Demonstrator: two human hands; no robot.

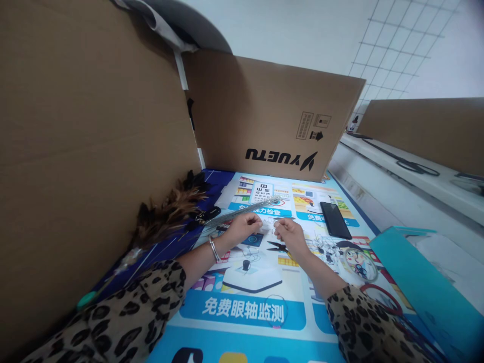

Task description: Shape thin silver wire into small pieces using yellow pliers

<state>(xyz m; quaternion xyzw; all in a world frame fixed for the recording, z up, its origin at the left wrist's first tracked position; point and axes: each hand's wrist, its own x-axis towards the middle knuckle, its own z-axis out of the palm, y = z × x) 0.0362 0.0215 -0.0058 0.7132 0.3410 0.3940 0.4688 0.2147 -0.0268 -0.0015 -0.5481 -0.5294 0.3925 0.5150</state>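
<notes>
My left hand point(245, 227) is closed in a pinch above the printed table cover, with a metal bangle point(214, 249) on its wrist. Facing it, my right hand point(293, 236) pinches too, fingertips a short gap away. Something thin and pale shows faintly between the fingertips, too fine to name. Behind my left hand lies a bundle of thin silvery wires point(260, 204), pointing away to the right. Pliers with black jaws point(278, 246) and yellow handles rest beneath my right hand, which partly hides them.
A black phone point(335, 220) lies to the right, near tangled wire bits point(325, 249) and a clear round roll point(361, 264). A teal box point(427, 287) stands at far right. Cardboard panels point(227, 116) wall off the left and back. Brown feathers point(162, 217) lie along the left.
</notes>
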